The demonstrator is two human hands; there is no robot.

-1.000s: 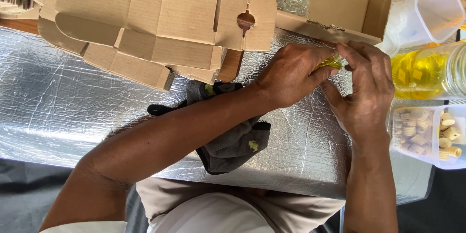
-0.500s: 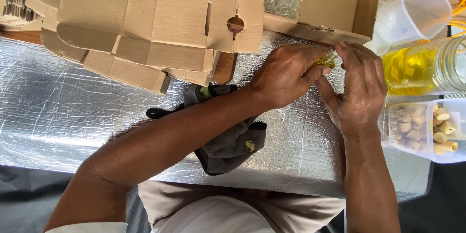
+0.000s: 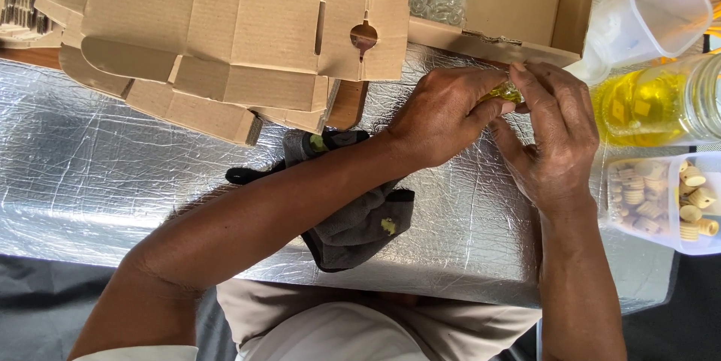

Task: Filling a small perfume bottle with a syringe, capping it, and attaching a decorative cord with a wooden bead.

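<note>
Both my hands pinch a small yellow-green piece [image 3: 505, 93].
My left hand [image 3: 443, 113] and right hand [image 3: 552, 135] grasp it between their fingertips, near the foil-covered desk's [image 3: 113, 181] far edge.

We see two bare forearms, with no watch, ring or glove on either. The left hand [image 3: 443, 117] and the right hand [image 3: 552, 135] both show short, plain nails and creased knuckles. At the bottom edge a white short sleeve rims the left upper arm (only a sliver of it shows). Between the arms we make out a pale beige garment over the lap and belly.
</note>
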